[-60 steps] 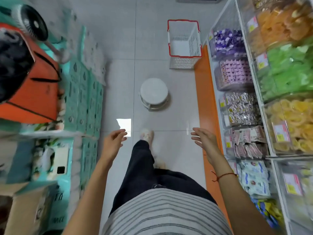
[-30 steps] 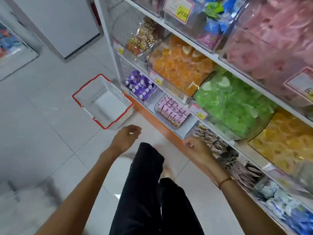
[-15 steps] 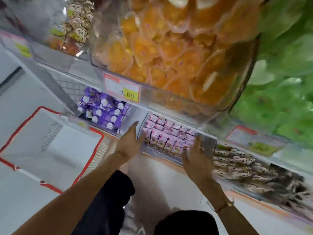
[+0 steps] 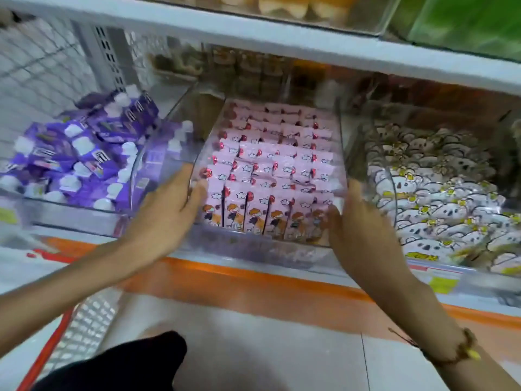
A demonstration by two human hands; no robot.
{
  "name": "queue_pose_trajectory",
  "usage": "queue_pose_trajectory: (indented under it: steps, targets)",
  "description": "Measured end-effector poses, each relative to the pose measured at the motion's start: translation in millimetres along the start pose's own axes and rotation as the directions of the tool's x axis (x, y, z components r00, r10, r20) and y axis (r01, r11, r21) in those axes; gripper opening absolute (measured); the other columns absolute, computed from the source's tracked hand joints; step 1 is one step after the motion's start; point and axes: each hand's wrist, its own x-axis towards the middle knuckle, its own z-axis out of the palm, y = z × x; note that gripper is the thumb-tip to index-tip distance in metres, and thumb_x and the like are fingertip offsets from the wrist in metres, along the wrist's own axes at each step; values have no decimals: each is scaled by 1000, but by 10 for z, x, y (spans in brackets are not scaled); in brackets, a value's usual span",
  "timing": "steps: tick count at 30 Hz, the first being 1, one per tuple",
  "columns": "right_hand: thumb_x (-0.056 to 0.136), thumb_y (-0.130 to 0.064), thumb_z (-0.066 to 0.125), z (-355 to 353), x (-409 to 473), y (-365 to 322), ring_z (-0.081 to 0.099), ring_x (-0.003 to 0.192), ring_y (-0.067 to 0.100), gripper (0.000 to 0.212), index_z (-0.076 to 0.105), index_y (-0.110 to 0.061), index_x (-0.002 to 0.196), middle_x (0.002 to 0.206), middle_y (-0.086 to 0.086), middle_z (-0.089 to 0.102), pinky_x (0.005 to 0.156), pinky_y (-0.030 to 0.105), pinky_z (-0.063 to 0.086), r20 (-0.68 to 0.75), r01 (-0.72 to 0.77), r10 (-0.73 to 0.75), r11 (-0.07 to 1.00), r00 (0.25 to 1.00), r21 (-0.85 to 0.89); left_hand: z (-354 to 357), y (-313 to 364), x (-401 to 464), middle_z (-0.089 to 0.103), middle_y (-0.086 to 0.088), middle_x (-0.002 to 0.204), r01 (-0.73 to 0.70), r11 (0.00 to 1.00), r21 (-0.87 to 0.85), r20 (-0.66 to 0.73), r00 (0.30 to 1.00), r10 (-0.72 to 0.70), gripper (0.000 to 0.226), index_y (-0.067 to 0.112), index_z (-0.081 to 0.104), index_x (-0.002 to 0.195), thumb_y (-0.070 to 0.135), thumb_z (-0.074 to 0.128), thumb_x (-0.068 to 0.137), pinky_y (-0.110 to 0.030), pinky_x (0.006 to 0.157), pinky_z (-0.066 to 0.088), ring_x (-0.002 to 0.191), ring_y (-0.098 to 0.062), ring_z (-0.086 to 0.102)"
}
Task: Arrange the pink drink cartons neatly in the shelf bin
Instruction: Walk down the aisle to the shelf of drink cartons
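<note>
A clear plastic shelf bin [image 4: 342, 142] is seen at centre frame on the lowest shelf, filled with rows of pink drink cartons [image 4: 270, 176] printed with a cartoon figure and red caps; the front row stands upright against the bin's front wall. The left hand [image 4: 166, 213] is placed at the bin's front-left corner, at 9 o'clock of the cartons, fingers [image 4: 197, 193] straight and together, touching the clear wall. The right hand [image 4: 363, 230] is laid at the front-right corner, at 3 o'clock of the cartons, fingers extended along the wall; whether anything is gripped cannot be told through blur. A thin cord bracelet [image 4: 451, 351] is worn on the right wrist.

At 9 o'clock of the pink bin, a heap of purple cartons with white caps [image 4: 84, 153] is held in a neighbouring clear bin. At 3 o'clock, white wrapped snack packs with bear faces [image 4: 439, 198] are piled. An orange shelf-base strip [image 4: 253, 280] runs below. A red-rimmed white shopping basket [image 4: 70, 334] is visible at 7 o'clock on the floor.
</note>
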Motion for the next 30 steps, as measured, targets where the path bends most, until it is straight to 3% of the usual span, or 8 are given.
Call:
queue_pose_trajectory:
  steps: [3, 6, 9, 14, 17, 20, 25, 30]
  targets:
    - [95, -12, 47, 8, -73, -59, 54, 53, 31, 35, 34, -7, 127, 54, -7, 35, 42, 28, 18, -24, -22, 20, 995, 1000, -99, 41, 54, -43, 57, -9, 89, 27, 998, -54, -17, 999, -28, 19, 16, 45, 101, 32, 34, 101, -50, 82, 46, 86, -38, 60]
    - [98, -15, 41, 16, -84, -94, 44, 45, 19, 37, 31, -8, 133, 55, -2, 48, 39, 26, 28, -43, -51, 46, 991, 998, -127, 71, 105, -78, 50, 0, 81, 19, 996, -85, -70, 997, -25, 28, 13, 51, 113, 31, 32, 102, -42, 77, 45, 84, -32, 58]
    - [99, -19, 38, -42, -74, -131, 55, 55, 27, 40, 28, -7, 137, 62, 3, 54, 48, 33, 42, -12, -58, 58, 995, 998, -82, 29, 132, -95, 51, 0, 80, 51, 994, -100, -42, 998, -55, 29, 17, 53, 119, 31, 33, 103, -33, 69, 39, 82, -28, 59]
    - [98, -16, 41, -164, -35, -204, 62, 76, 36, 38, 33, 1, 131, 84, 19, 64, 59, 37, 46, 44, -95, 97, 995, 994, -37, -93, 169, -75, 58, 2, 74, 78, 985, -154, 34, 997, -73, 32, 15, 56, 121, 33, 37, 102, -28, 63, 38, 70, -17, 56]
    - [98, -16, 42, -214, -28, -232, 63, 83, 36, 39, 35, 2, 132, 92, 21, 65, 66, 38, 49, 67, -104, 107, 994, 992, -40, -96, 194, -106, 54, 3, 66, 61, 993, -102, -3, 998, -61, 32, 16, 58, 115, 34, 35, 103, -29, 57, 35, 66, -19, 56]
    - [97, -17, 42, -218, -39, -227, 63, 80, 32, 36, 39, 1, 128, 89, 17, 66, 59, 31, 42, 35, -84, 86, 995, 996, -58, -91, 200, -106, 62, -4, 77, 77, 989, -129, -55, 995, -85, 31, 15, 60, 115, 32, 37, 103, -31, 58, 41, 71, -24, 61]
    - [95, -12, 43, -342, -67, -210, 52, 58, 26, 19, 51, -1, 109, 67, 6, 52, 45, 28, 29, -50, -71, 71, 997, 996, -5, -202, 331, -99, 60, 0, 67, 31, 997, -64, -115, 993, -38, 26, 19, 60, 95, 33, 39, 102, -24, 47, 31, 61, -17, 56]
    - [96, -14, 43, -673, 42, -310, 62, 72, 35, 13, 51, -4, 91, 78, 18, 64, 55, 32, 32, -122, 2, -1, 1000, 993, 7, -545, 546, 31, 63, -10, 73, -4, 1000, 20, -159, 987, 7, 36, 14, 52, 72, 31, 40, 101, -34, 57, 38, 72, -33, 60]
